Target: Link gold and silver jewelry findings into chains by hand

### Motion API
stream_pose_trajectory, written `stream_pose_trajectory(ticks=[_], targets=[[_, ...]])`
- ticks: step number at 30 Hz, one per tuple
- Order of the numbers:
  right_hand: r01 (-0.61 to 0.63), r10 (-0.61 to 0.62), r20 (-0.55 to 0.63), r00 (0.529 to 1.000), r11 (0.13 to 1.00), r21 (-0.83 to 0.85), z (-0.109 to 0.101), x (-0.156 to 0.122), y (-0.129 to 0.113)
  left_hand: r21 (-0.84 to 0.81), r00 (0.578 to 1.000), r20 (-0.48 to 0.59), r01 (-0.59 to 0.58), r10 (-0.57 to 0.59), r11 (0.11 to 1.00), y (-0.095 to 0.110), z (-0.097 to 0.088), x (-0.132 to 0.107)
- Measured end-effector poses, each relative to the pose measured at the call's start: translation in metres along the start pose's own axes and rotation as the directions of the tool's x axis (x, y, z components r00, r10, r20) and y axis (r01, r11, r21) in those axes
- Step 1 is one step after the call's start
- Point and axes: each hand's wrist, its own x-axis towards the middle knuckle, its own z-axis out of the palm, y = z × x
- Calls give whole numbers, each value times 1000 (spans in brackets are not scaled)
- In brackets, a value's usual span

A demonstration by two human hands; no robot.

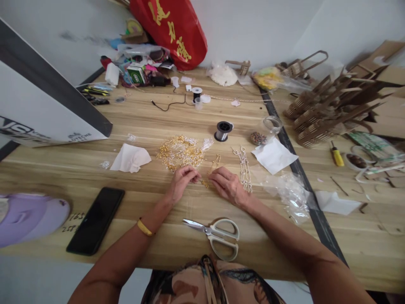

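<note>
Centrally, one gold strand between left hand, thumb and forefinger pressed together, and right hand, fingers bunched, anything pinched too fine to tell; beyond, one gold-and-silver heap on wooden table; nearer, white-handled scissors.

We wear a patterned top, of which we can see only part of the front. Its ground is a soft tan, printed with rust-brown rounded shapes on our left, where a nearly black patch runs along the edge, and with dark, blue-grey, leaf-like figures and brown markings on our right. Down the middle hang narrow ties, some dark and some tan, bunched together at one end. Around our left forearm, near the wrist, we wear a yellow bangle; our right forearm is bare
</note>
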Motion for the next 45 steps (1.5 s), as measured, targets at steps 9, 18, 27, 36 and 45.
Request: stream_pose_trajectory(ticks=[9,18,27,36,45], targets=[[2,0,-20,1000,997,79,2,1,1,39,998,25,-52,51,998,2,-2,-2],[6,-4,-23,1000,996,84,4,0,-1,-83,998,42,41,-37,996,1,-2,-2],[8,-4,-40,999,996,90,4,1,-3,43,994,92,52,-55,998,-2,0,-1],[13,-10,-33,999,997,77,4,0,-4,104,981,143,120,-134,987,-1,2,-2],[17,-17,-13,1000,998,66,5,-1,-4,137,962,227,122,-151,983,3,4,-4]])
